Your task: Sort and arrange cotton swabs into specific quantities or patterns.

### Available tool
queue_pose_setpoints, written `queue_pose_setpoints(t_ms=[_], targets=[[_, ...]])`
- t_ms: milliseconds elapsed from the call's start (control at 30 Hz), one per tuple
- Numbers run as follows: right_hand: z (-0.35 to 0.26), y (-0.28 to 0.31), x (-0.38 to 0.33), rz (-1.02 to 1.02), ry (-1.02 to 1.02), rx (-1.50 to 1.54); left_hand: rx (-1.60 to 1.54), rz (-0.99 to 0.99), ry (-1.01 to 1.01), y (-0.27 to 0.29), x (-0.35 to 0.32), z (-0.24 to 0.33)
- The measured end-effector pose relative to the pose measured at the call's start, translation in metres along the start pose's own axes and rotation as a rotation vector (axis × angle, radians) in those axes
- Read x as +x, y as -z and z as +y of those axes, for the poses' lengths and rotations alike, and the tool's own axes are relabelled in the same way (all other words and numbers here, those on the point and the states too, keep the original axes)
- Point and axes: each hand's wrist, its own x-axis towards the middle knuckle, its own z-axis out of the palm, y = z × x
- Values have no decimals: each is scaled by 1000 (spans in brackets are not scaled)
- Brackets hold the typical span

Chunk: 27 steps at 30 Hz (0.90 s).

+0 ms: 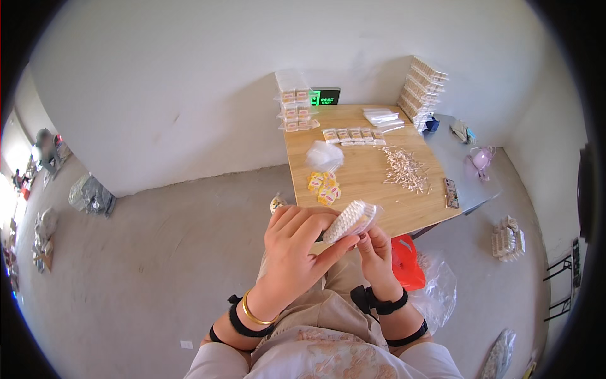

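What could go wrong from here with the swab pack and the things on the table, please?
The cotton swab pack, held up between the left hand and the right hand, might drop if the grip slips. The phone lies by the near right corner of the table, so a knock could push it off. The tall stack of packs at the far right corner might topple if bumped.

White wall (pixel 189 82), grey floor (pixel 189 252), wooden table (pixel 366 174); left, perhaps window (pixel 12 155).
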Motion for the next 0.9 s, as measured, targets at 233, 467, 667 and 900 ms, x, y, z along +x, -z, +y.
queue_pose_setpoints(t_ms=[233,467,667,900], targets=[[8,6,-4,12,12,5,-55,-1,-28,10,-2,12],[3,3,-5,-7,-6,-103,-101,-15,-40,12,-4,14],[2,3,-8,15,-27,-150,-100,1,-44,8,-7,16],[5,8,-7,-5,-59,-138,-121,-6,7,6,-1,24]])
